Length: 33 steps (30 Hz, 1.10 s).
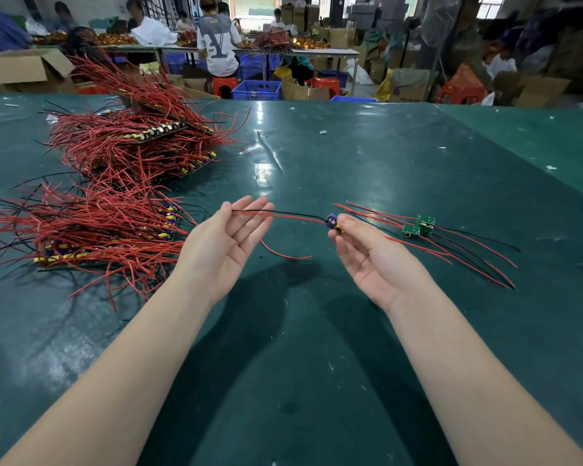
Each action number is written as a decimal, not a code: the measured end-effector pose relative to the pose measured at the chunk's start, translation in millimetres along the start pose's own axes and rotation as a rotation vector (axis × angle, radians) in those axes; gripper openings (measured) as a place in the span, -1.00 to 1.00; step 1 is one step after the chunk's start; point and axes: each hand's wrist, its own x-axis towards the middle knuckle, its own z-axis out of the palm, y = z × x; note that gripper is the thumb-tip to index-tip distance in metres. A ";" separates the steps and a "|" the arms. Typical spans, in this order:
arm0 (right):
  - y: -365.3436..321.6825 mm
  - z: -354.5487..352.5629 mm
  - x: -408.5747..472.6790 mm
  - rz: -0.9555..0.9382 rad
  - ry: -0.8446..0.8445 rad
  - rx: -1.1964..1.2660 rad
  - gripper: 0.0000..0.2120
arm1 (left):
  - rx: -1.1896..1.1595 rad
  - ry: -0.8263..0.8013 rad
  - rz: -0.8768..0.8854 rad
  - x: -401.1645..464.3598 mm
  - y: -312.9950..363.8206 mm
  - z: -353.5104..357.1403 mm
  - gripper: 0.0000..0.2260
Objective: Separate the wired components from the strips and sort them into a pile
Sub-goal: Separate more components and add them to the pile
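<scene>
Bare green table (367, 169) lies between the wired strips (115, 196) left and 2 loose components (419, 226) right.

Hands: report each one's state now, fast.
Left hand: palm up, fingers straight, the component's red and black wires lying across the fingertips.
Right hand: fingertips pinch the small wired component.

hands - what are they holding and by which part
One wired component: the right hand pinches its small board end, and the wires lie across the fingers of the left hand, which is open.
</scene>
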 end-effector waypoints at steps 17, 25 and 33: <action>-31.7 -27.1 12.9 -0.083 0.354 0.255 -0.73 | 0.144 0.256 0.150 4.5 22.3 -16.3 -0.73; -36.3 -17.4 8.2 -0.095 0.291 0.137 -0.83 | 0.152 0.263 0.142 2.9 22.5 -14.1 -0.70; -110.9 -47.1 44.1 -0.428 0.427 -1.433 -0.65 | 0.216 0.199 0.115 -1.1 13.4 -4.4 -0.72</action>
